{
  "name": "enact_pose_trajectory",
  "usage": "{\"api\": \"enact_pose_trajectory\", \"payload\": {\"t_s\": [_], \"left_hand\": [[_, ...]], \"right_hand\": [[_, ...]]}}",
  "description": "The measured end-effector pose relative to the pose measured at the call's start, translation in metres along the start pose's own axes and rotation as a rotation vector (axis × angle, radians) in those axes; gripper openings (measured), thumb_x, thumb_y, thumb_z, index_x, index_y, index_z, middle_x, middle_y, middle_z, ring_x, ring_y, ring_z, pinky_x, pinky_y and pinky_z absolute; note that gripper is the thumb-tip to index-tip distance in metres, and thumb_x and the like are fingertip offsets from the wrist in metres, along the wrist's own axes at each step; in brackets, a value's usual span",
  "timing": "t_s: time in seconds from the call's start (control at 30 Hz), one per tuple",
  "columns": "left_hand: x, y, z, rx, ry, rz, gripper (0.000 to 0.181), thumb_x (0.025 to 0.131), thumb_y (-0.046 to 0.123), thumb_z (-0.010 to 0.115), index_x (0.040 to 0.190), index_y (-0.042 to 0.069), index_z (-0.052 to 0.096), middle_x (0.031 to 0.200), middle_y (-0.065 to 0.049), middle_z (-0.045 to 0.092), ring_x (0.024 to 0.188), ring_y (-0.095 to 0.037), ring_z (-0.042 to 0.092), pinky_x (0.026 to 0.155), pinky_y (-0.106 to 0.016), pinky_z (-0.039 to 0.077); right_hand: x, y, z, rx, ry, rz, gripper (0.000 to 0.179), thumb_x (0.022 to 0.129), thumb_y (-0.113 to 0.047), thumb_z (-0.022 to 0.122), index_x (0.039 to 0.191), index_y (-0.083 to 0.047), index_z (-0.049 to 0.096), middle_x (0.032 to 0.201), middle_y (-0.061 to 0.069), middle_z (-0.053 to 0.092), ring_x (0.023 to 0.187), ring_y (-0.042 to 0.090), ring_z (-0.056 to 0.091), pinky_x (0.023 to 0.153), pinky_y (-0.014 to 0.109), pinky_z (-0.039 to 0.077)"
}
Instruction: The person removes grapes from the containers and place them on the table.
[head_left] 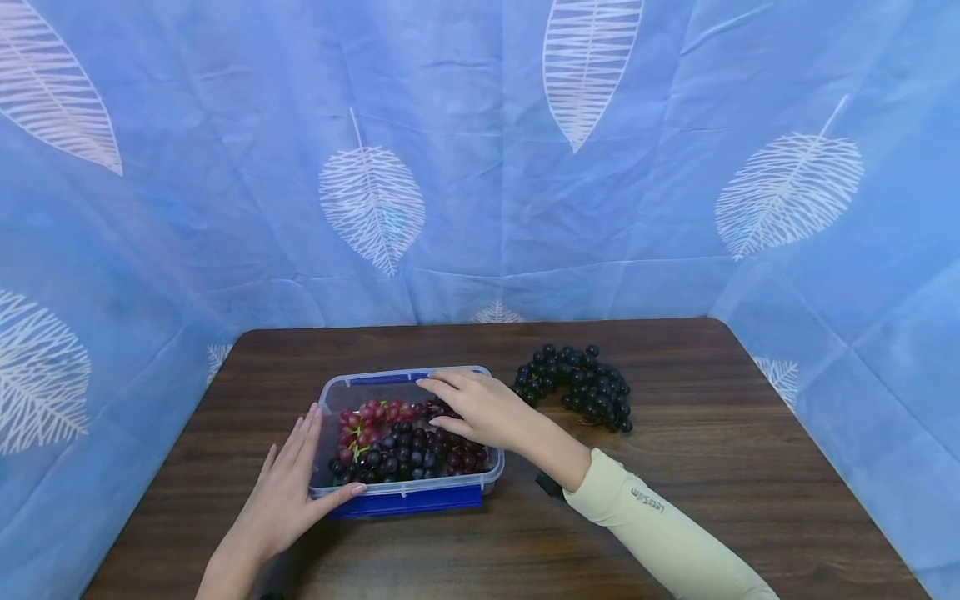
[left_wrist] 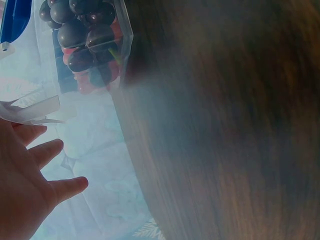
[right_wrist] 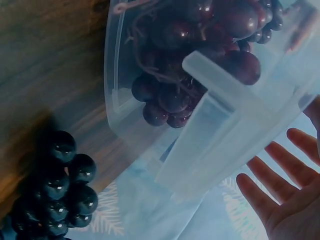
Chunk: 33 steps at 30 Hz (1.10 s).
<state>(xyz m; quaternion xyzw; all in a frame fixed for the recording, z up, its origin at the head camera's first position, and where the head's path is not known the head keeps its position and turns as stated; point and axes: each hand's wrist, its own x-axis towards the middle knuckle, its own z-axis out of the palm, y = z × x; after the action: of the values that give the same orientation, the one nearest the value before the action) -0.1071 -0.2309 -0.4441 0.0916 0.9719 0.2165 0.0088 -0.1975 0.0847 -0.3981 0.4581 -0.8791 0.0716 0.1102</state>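
Note:
A clear plastic food container [head_left: 414,492] with blue clips holds bunches of grapes. Red grapes [head_left: 378,411] lie at the back left, black grapes [head_left: 405,450] along the front, dark red grapes [head_left: 467,457] at the right. My left hand [head_left: 288,483] rests against the container's left side, fingers straight and thumb at the front rim. Over the back right part of the container reaches my right hand [head_left: 480,406]. Its fingers [right_wrist: 285,165] look straight and spread in the right wrist view, with nothing held. Some dark red grapes are hidden under it.
Another bunch of black grapes [head_left: 592,387] lies on the brown wooden table [head_left: 697,467], right of the container. Behind the table hangs a blue cloth [head_left: 487,208] with white leaf prints. A small black object [head_left: 550,485] shows by the right wrist.

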Motion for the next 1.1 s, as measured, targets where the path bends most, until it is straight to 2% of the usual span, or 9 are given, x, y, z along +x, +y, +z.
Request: {"api": "enact_pose_trajectory", "payload": {"t_s": [0.2,0.43,0.7,0.9,1.1], "left_hand": [[-0.003,-0.001,0.002,-0.001,0.01,0.002,0.12,0.09,0.065,0.072,0.171,0.007,0.004,0.174,-0.027,0.016,0.157,-0.053,0.02,0.114,-0.085,0.016],[-0.004,-0.001,0.001,-0.003,0.01,-0.004,0.12,0.09,0.065,0.072,0.17,0.006,0.004,0.173,-0.028,0.016,0.157,-0.054,0.02,0.114,-0.085,0.017],[-0.002,0.0,0.0,0.002,0.013,-0.009,0.12,0.09,0.065,0.072,0.171,0.007,0.005,0.173,-0.028,0.016,0.157,-0.054,0.02,0.114,-0.085,0.017],[-0.002,0.0,0.0,0.005,0.008,-0.014,0.12,0.09,0.066,0.071,0.171,0.007,0.004,0.173,-0.028,0.016,0.157,-0.054,0.019,0.114,-0.085,0.016],[-0.001,0.003,0.001,0.015,0.006,-0.025,0.121,0.089,0.068,0.072,0.17,0.006,0.008,0.173,-0.028,0.017,0.157,-0.054,0.019,0.115,-0.085,0.015]], "right_hand": [[0.017,0.001,0.002,0.004,-0.053,-0.049,0.057,0.106,-0.038,0.065,0.154,-0.009,0.053,0.149,0.012,0.06,0.135,0.025,0.061,0.109,0.039,0.054],[0.035,0.001,-0.002,0.072,-0.137,-0.026,0.057,0.107,-0.037,0.064,0.157,-0.013,0.05,0.152,0.01,0.058,0.137,0.024,0.06,0.096,0.034,0.061],[0.061,-0.001,-0.015,0.129,-0.16,-0.021,0.056,0.108,-0.036,0.063,0.157,-0.012,0.05,0.154,0.011,0.056,0.138,0.025,0.058,0.105,0.039,0.056],[0.076,-0.006,-0.015,0.14,-0.201,-0.025,0.057,0.108,-0.037,0.062,0.158,-0.013,0.049,0.157,0.01,0.054,0.142,0.024,0.056,0.11,0.038,0.054],[0.088,-0.011,-0.011,0.153,-0.206,-0.023,0.056,0.107,-0.036,0.063,0.157,-0.013,0.05,0.156,0.009,0.055,0.142,0.023,0.056,0.11,0.036,0.053]]}}
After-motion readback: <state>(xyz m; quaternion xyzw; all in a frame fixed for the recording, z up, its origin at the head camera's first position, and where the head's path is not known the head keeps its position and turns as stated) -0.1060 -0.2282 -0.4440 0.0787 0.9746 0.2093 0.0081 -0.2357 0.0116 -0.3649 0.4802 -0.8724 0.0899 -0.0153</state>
